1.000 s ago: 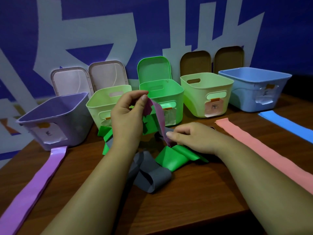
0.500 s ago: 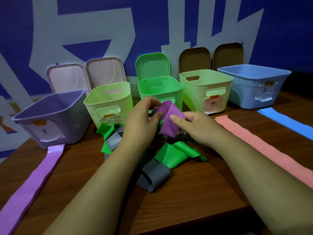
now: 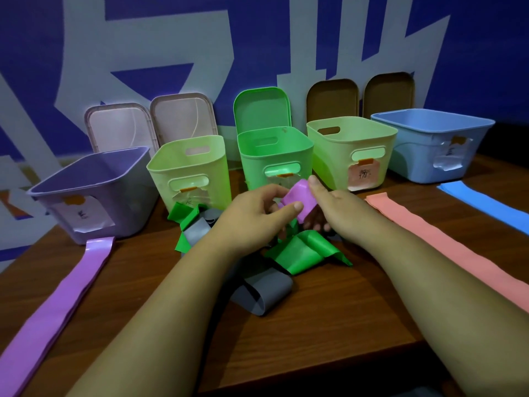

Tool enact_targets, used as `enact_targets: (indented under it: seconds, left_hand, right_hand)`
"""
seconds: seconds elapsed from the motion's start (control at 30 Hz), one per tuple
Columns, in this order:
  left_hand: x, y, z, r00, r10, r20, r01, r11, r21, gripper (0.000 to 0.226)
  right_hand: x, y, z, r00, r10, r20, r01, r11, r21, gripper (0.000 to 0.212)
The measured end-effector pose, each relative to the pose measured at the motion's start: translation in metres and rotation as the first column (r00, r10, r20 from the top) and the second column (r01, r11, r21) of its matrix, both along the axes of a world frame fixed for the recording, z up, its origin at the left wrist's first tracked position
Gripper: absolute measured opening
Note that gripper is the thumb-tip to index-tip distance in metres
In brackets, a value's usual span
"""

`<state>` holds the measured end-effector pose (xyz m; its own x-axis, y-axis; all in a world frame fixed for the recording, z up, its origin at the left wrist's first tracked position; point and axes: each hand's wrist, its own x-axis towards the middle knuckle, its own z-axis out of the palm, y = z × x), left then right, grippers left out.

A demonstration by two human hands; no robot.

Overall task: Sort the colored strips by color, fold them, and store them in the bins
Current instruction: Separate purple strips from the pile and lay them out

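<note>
Folded strip [image 3: 299, 200]: a small purple packet held above the desk [image 3: 329, 339], over the heap of loose strips and in front of the green bin [image 3: 274, 156].
Axis: its long axis stands steeply, with the rounded fold end up and away toward the green bin and the lower end down toward the heap.
Left hand [image 3: 252, 216]: grips the packet from the left. The thumb presses flat on the near face and the fingers [image 3: 272, 191] curl round its far side.
Right hand [image 3: 337, 207]: pinches the right edge with one fingertip at the top corner. The rest curl underneath in shadow.
Material: smooth, thin, matte and band-like, with soft rounded bends.
Heap: glossy green strips [image 3: 306, 253] and a grey strip [image 3: 263, 290], looped and creased, lie beneath the hands.
Flat strips: a long purple strip [image 3: 65, 296] lies at left. A pink strip [image 3: 429, 239] and a blue strip [image 3: 486, 204] lie at right.
Bins: smooth plastic with rounded corners, cut-out handles and paper labels, in one row behind.
Desk: dark wood grain.
</note>
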<state>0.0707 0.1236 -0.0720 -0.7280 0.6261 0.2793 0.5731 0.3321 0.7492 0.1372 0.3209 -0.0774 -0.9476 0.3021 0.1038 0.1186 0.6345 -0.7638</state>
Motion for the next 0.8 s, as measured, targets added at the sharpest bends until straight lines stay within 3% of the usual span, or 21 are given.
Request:
enact_targets:
  seconds: [0.07, 0.2, 0.33, 0.43, 0.63, 0.73, 0.8]
  left_hand:
    - [-0.001, 0.000, -0.002, 1.000, 0.011, -0.026, -0.011, 1.000, 0.013, 0.017]
    - [-0.010, 0.001, -0.002, 0.973, 0.199, -0.120, -0.189, 0.978, 0.092, 0.002]
    - [-0.014, -0.001, -0.003, 0.963, 0.255, -0.090, -0.241, 0.960, 0.145, 0.012]
    - [-0.015, 0.000, -0.003, 0.946, 0.305, -0.114, -0.283, 0.943, 0.176, 0.016]
    - [-0.017, 0.002, -0.004, 0.941, 0.275, -0.199, -0.241, 0.954, 0.175, 0.021]
    - [-0.014, 0.004, -0.006, 0.957, 0.212, -0.198, -0.181, 0.970, 0.163, 0.024]
    - [-0.013, 0.003, -0.007, 0.964, 0.174, -0.199, -0.150, 0.980, 0.133, 0.025]
  right_hand:
    - [0.000, 0.000, -0.002, 1.000, 0.008, 0.019, -0.008, 1.000, 0.009, 0.099]
    - [-0.002, 0.000, -0.005, 0.996, 0.079, 0.046, -0.082, 0.995, 0.057, 0.088]
    - [-0.005, 0.002, -0.009, 0.997, 0.067, 0.037, -0.072, 0.986, 0.148, 0.066]
    - [-0.005, 0.002, -0.007, 0.998, 0.057, 0.002, -0.056, 0.984, 0.170, 0.069]
    - [-0.003, 0.004, -0.002, 0.989, 0.060, -0.133, -0.068, 0.996, -0.061, 0.049]
    - [-0.005, -0.001, -0.004, 0.988, 0.124, -0.095, -0.142, 0.967, -0.214, 0.046]
    - [-0.007, -0.002, -0.007, 0.986, 0.148, -0.074, -0.161, 0.965, -0.209, 0.046]
